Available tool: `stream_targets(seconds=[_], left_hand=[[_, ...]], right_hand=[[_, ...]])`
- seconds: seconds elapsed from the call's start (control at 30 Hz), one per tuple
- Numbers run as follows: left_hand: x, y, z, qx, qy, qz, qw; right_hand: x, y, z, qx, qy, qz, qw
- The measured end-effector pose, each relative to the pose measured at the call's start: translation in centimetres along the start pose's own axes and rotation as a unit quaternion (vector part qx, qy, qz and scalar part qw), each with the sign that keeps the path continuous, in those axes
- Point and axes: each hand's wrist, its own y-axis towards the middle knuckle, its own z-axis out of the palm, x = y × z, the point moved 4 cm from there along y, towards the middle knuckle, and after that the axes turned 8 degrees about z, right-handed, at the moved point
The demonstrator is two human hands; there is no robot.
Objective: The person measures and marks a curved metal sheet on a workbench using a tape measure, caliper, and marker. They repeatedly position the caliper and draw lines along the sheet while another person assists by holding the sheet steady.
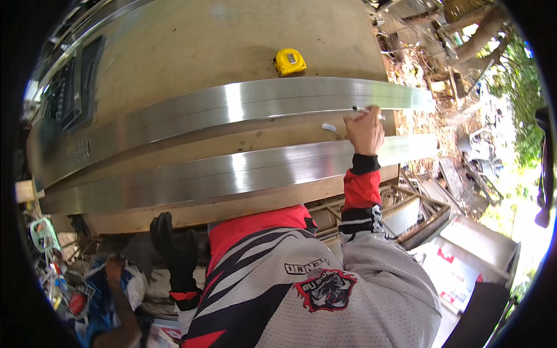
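Note:
My right hand (365,132), bare, is closed around a slim marker pen (360,109). Its dark tip points left, at the near edge of the far metal strip (261,95). Just below my right wrist runs a second long shiny metal strip (261,168), nearer to me. A small white piece (328,127) lies between the strips, left of my right hand. My left hand (174,243), in a black glove, hangs just off the table's near edge with fingers apart and nothing in it. Beyond the far strip sits a yellow tape measure (290,62).
Both strips rest on a wooden table (191,46) and stick out past its right end. A dark tool case (78,84) lies at the far left. A metal frame (423,211) stands at right. Lower left, an arm (119,301) shows beside blue cloth. Scrap covers the ground at right.

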Motion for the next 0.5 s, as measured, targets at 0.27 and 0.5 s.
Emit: stream_targets(seconds=[0.27, 0.5], left_hand=[[12.8, -0.4, -4.8, -0.011, -0.025, -0.01, 1.0], [9.5, -3.7, -4.6, -0.027, 0.013, -0.035, 0.999]], right_hand=[[-2.6, -2.0, 7.8, -0.004, -0.135, 0.061, 0.989], [-4.7, -1.0, 8.5, 0.012, -0.135, -0.003, 0.991]])
